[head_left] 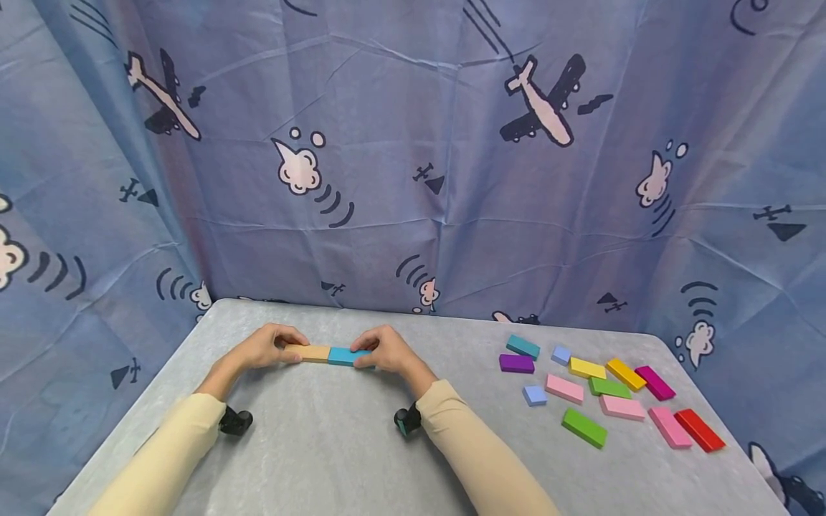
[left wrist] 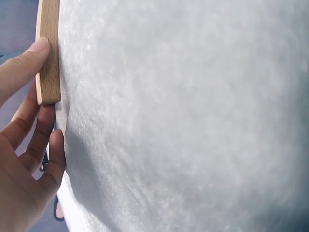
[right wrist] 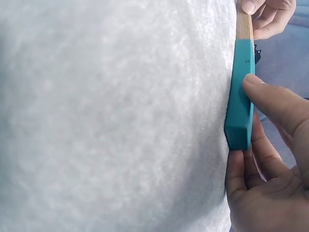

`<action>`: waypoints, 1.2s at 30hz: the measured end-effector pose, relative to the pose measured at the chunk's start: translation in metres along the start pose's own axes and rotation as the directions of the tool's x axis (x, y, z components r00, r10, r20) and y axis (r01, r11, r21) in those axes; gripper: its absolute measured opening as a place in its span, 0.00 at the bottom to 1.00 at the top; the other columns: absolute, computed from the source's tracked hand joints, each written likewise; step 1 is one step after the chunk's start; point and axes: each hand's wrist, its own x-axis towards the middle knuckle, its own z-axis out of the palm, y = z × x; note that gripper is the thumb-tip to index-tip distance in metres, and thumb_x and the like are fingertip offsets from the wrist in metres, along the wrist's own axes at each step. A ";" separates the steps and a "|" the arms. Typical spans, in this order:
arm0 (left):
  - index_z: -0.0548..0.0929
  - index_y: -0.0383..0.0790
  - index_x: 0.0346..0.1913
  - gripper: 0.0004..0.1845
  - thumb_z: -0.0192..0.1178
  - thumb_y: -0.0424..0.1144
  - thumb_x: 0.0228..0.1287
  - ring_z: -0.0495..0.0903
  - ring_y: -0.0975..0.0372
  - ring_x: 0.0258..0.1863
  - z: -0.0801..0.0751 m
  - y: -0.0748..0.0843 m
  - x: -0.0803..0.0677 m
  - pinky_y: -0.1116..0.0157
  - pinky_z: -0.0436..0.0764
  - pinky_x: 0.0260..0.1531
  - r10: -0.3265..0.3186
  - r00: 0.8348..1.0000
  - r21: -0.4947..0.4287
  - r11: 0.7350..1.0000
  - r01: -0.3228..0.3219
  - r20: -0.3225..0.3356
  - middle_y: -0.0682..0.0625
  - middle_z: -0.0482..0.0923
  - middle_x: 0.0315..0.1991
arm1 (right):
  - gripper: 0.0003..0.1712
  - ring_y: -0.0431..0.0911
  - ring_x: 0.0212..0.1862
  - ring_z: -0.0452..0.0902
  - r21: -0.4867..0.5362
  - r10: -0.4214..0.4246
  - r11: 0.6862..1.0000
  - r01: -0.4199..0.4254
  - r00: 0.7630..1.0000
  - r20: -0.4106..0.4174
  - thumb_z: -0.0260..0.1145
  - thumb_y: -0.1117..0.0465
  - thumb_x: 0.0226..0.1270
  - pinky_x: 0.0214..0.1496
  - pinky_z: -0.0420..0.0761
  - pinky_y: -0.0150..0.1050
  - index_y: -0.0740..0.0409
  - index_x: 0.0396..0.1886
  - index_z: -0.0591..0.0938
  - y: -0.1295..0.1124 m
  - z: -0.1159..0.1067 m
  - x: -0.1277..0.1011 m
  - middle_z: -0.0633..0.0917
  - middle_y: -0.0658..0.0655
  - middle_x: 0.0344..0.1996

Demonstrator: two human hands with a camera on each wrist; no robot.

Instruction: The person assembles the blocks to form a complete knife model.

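A tan wooden block (head_left: 312, 352) and a blue block (head_left: 345, 356) lie end to end on the grey table (head_left: 323, 444). My left hand (head_left: 267, 347) pinches the tan block (left wrist: 48, 53) at its left end, thumb on the near side. My right hand (head_left: 386, 350) pinches the blue block (right wrist: 240, 96) at its right end, thumb on its near face. In the right wrist view the tan block (right wrist: 244, 26) butts against the blue one, and the left hand's fingers (right wrist: 265, 14) show beyond it.
Several loose coloured blocks lie at the table's right: teal (head_left: 523, 347), purple (head_left: 516, 363), yellow (head_left: 587, 368), green (head_left: 584, 428), pink (head_left: 669, 427), red (head_left: 700, 430). A blue curtain printed with planes (head_left: 413, 158) hangs behind and on both sides.
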 end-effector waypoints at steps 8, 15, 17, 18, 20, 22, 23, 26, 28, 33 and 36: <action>0.84 0.35 0.43 0.13 0.69 0.30 0.52 0.78 0.54 0.39 0.000 0.001 0.002 0.54 0.74 0.43 0.038 0.999 0.012 0.999 -0.038 -0.001 0.47 0.82 0.38 | 0.13 0.39 0.30 0.77 0.000 0.008 1.000 -0.008 1.000 0.009 0.77 0.70 0.44 0.35 0.75 0.33 0.61 0.33 0.87 -0.001 -0.001 0.001 0.85 0.54 0.30; 0.84 0.35 0.43 0.13 0.68 0.30 0.53 0.78 0.55 0.39 0.002 0.002 0.004 0.55 0.74 0.43 0.013 1.000 0.007 1.000 -0.013 -0.005 0.48 0.82 0.38 | 0.13 0.40 0.31 0.77 0.006 0.005 1.000 -0.005 1.000 0.012 0.77 0.69 0.44 0.36 0.75 0.34 0.60 0.34 0.87 0.001 -0.002 0.000 0.85 0.54 0.30; 0.84 0.35 0.43 0.13 0.68 0.30 0.53 0.78 0.55 0.38 0.003 0.002 0.005 0.55 0.74 0.41 0.010 1.000 0.004 1.000 -0.010 -0.001 0.47 0.82 0.38 | 0.14 0.41 0.34 0.78 0.007 -0.003 1.000 0.003 1.000 0.020 0.77 0.68 0.45 0.37 0.76 0.34 0.60 0.35 0.87 0.003 -0.004 -0.001 0.85 0.54 0.32; 0.84 0.35 0.43 0.13 0.68 0.30 0.53 0.78 0.55 0.38 0.003 0.002 0.005 0.56 0.74 0.41 0.005 1.000 0.002 1.000 -0.005 0.000 0.47 0.82 0.38 | 0.14 0.42 0.35 0.78 0.002 -0.010 1.000 0.010 1.000 0.024 0.77 0.67 0.46 0.38 0.76 0.34 0.60 0.36 0.87 0.003 -0.006 -0.002 0.85 0.53 0.33; 0.84 0.35 0.43 0.13 0.68 0.31 0.53 0.77 0.54 0.38 0.004 0.002 0.005 0.56 0.73 0.41 0.001 1.000 -0.005 1.000 -0.001 0.004 0.47 0.82 0.39 | 0.14 0.44 0.38 0.79 -0.004 -0.040 0.999 0.041 0.999 0.029 0.76 0.66 0.48 0.41 0.75 0.35 0.61 0.38 0.86 0.005 -0.012 -0.005 0.85 0.54 0.35; 0.84 0.35 0.44 0.13 0.68 0.31 0.53 0.77 0.54 0.38 0.004 0.001 0.005 0.56 0.73 0.41 0.001 1.000 -0.008 1.000 -0.001 0.008 0.47 0.82 0.39 | 0.15 0.46 0.41 0.79 -0.009 -0.079 0.997 0.079 0.996 0.029 0.75 0.66 0.50 0.44 0.75 0.35 0.63 0.39 0.85 0.009 -0.020 -0.009 0.85 0.56 0.37; 0.84 0.36 0.44 0.13 0.68 0.32 0.53 0.77 0.55 0.39 0.004 0.000 0.005 0.56 0.73 0.41 -0.006 1.000 -0.011 1.000 0.006 0.008 0.48 0.82 0.39 | 0.15 0.47 0.42 0.79 -0.011 -0.096 0.995 0.097 0.995 0.030 0.74 0.66 0.51 0.44 0.75 0.36 0.64 0.40 0.85 0.010 -0.025 -0.012 0.84 0.57 0.38; 0.84 0.36 0.44 0.14 0.69 0.33 0.54 0.77 0.54 0.39 0.003 -0.001 0.005 0.55 0.73 0.42 0.004 1.000 -0.008 1.000 -0.004 0.016 0.48 0.82 0.39 | 0.16 0.51 0.43 0.79 0.002 -0.141 0.990 0.141 0.989 0.035 0.72 0.67 0.54 0.46 0.75 0.39 0.68 0.43 0.83 0.013 -0.041 -0.022 0.83 0.62 0.41; 0.84 0.36 0.44 0.14 0.69 0.34 0.53 0.77 0.54 0.40 0.002 -0.002 0.005 0.55 0.73 0.42 0.007 1.000 -0.006 1.000 -0.007 0.017 0.48 0.82 0.40 | 0.17 0.52 0.43 0.78 0.017 -0.156 0.988 0.156 0.987 0.037 0.71 0.67 0.55 0.46 0.75 0.40 0.69 0.44 0.82 0.015 -0.051 -0.029 0.82 0.65 0.41; 0.84 0.35 0.45 0.15 0.69 0.33 0.53 0.77 0.53 0.40 0.000 -0.003 0.002 0.53 0.73 0.42 0.011 1.000 -0.012 1.000 -0.011 0.019 0.47 0.82 0.39 | 0.16 0.52 0.41 0.78 0.036 -0.141 0.989 0.141 0.990 0.017 0.71 0.67 0.56 0.43 0.76 0.40 0.67 0.45 0.81 0.018 -0.073 -0.049 0.80 0.67 0.40; 0.83 0.35 0.45 0.14 0.69 0.33 0.54 0.77 0.54 0.39 0.000 -0.003 0.002 0.55 0.73 0.42 0.012 1.000 -0.012 1.000 -0.012 0.022 0.47 0.81 0.39 | 0.15 0.55 0.41 0.77 0.051 -0.120 0.992 0.119 0.993 0.012 0.70 0.69 0.56 0.42 0.76 0.40 0.66 0.45 0.81 0.011 -0.087 -0.063 0.80 0.68 0.40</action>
